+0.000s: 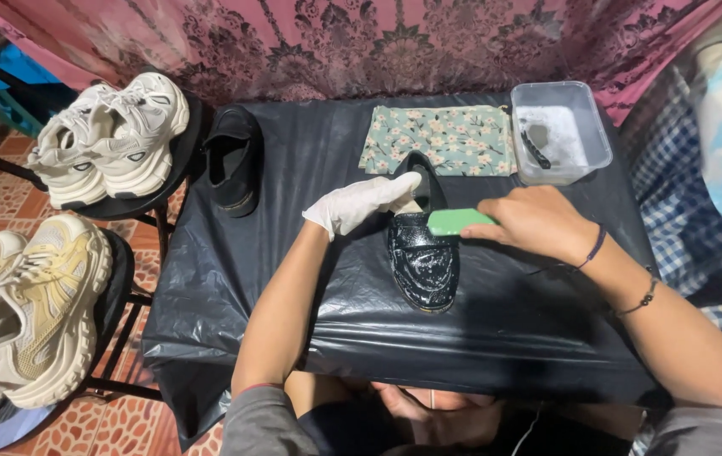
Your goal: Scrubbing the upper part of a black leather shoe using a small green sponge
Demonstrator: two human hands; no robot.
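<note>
On a table covered in black plastic sheeting, a wet black loafer lies at the centre. Gloved left hand has its fingers tucked into the shoe's opening. Bare right hand is closed around a green brush pressed against the shoe's upper. Behind sit a floral cloth and a clear plastic tub.

We see the scene lit brightly and evenly from overhead, with small glints of glare on the wet black loafer at the centre and broad soft sheen across the wrinkles of the black plastic sheet covering the table. Shadows fall short and soft, gathering toward six o'clock under the table's front edge and beneath the forearms. Focus holds sharp in the middle, while the wide lens bends and stretches the frame toward three and nine o'clock.
</note>
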